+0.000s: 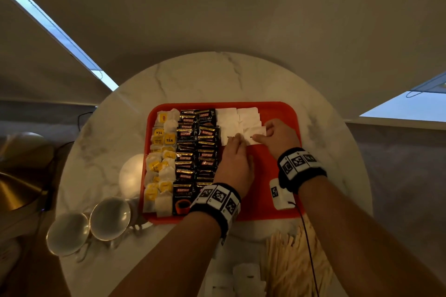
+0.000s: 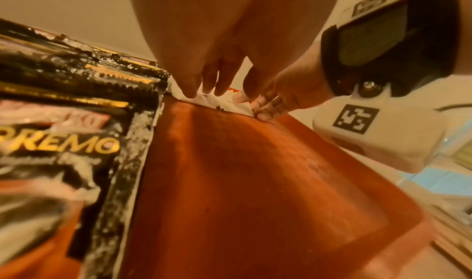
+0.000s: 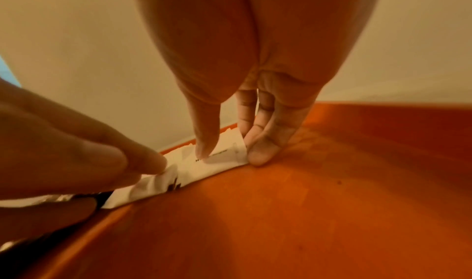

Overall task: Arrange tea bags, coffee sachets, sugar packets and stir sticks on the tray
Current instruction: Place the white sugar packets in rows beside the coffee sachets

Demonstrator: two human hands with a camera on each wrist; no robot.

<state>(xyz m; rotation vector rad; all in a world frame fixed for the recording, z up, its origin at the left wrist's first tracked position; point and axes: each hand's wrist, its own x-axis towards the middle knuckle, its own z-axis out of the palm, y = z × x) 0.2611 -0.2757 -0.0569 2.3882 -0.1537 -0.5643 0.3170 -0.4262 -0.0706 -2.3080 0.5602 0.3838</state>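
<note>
A red tray [image 1: 277,108] sits on a round marble table [image 1: 217,75]. On the tray, from the left, lie columns of tea bags [image 1: 160,159], black coffee sachets [image 1: 196,152] and white sugar packets [image 1: 237,118]. My left hand [image 1: 237,138] presses straight fingertips on one sugar packet [image 1: 229,136] beside the coffee. My right hand [image 1: 261,132] pinches the neighbouring packet [image 1: 254,136]. Its thumb lies on top and its fingers [image 3: 260,152] at the upturned right edge. Wooden stir sticks [image 1: 292,265] lie on the table near me, right of several loose sugar packets [image 1: 243,275].
Two empty cups [image 1: 109,218] [image 1: 68,234] stand left of the tray's near corner, with a pale round glowing shape [image 1: 131,176] beside the tray. A brass lamp shade [image 1: 14,190] is at far left. The tray's right part [image 3: 332,202] is bare red.
</note>
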